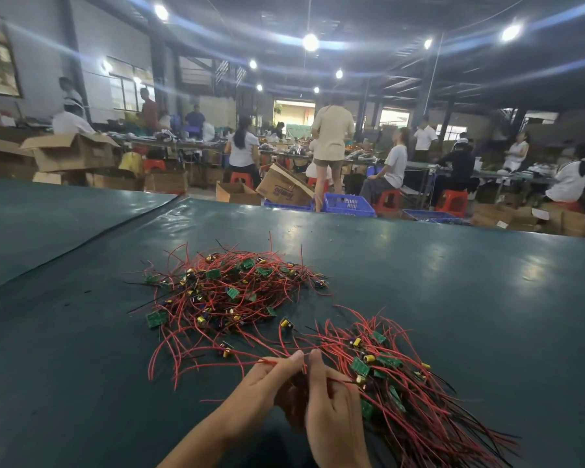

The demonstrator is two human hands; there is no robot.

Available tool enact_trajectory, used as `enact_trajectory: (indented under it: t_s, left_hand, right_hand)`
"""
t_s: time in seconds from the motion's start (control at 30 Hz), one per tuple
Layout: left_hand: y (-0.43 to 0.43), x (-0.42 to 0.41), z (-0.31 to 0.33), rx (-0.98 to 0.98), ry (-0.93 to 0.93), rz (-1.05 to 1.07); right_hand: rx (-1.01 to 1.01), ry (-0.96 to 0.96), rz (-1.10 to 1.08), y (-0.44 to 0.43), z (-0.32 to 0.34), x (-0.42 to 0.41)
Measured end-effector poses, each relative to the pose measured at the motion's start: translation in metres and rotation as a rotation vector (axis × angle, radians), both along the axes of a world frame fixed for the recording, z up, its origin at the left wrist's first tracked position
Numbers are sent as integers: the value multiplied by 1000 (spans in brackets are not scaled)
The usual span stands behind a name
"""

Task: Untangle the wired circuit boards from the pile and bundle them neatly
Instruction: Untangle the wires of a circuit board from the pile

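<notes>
One left hand, one right hand, one tangled pile of wired boards, one bundle, one green table

One wide-angle head view looks forward and down, close over the left hand and right hand, across the surface.

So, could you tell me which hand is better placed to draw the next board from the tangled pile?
Probably the left hand: it sits on the side of the pile, pinching a red wire that trails from it. The right hand is against the bundle, gripping its wires.
</notes>
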State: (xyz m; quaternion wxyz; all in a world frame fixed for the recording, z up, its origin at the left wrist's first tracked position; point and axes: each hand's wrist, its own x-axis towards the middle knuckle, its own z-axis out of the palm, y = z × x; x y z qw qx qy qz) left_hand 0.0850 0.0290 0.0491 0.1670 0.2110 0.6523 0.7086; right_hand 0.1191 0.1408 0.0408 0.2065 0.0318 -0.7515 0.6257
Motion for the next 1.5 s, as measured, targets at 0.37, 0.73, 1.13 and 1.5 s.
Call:
enact_trajectory:
  t_s: [0.37,0.73,1.13,1.5]
  left_hand:
    - [-27,-29,-26,-755,823,659]
    - [-60,-51,-40,-1095,597,664]
    - [-31,-29,-18,-491,1126,710]
    - [-17,-16,-20,-269,1147,498]
  right_hand:
    - [-1028,-352,-141,31,1,-19]
    - [-874,-246,-120,26,-3,-20]
    - [-350,-259,9,9,-10,-15]
    - [-113,-98,154,-3,-11,-6]
